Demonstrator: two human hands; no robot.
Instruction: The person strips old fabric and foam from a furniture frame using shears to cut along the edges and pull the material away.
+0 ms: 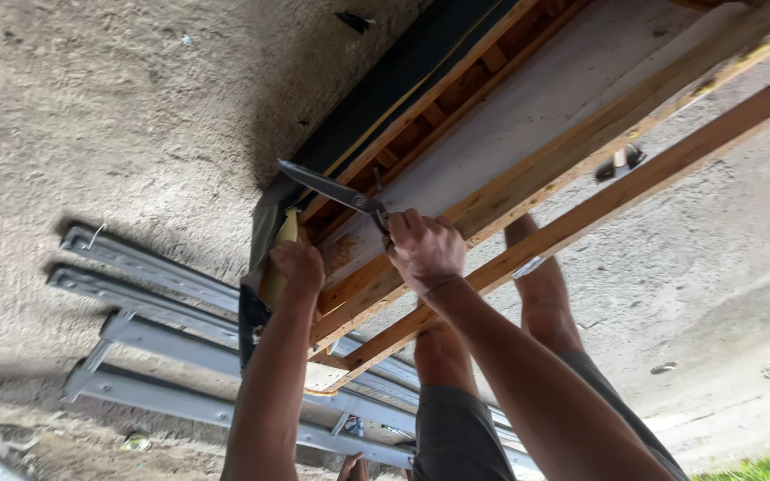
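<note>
Outdoors, a long wooden frame (572,151) lies on concrete. At its near corner, the right hand (423,249) grips grey metal scissors (331,191), blades parted; the left hand (297,267) pinches loosened dark fabric covering (265,233), mostly still attached.

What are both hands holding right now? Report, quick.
Left hand: closed, gripping the dark fabric at the frame's corner.
Right hand: closed on the scissors.

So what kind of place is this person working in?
Probably an outdoor yard used for furniture repair: bare concrete ground, a stripped wooden frame, grey metal rails lying about, and grass at the edge.
</note>
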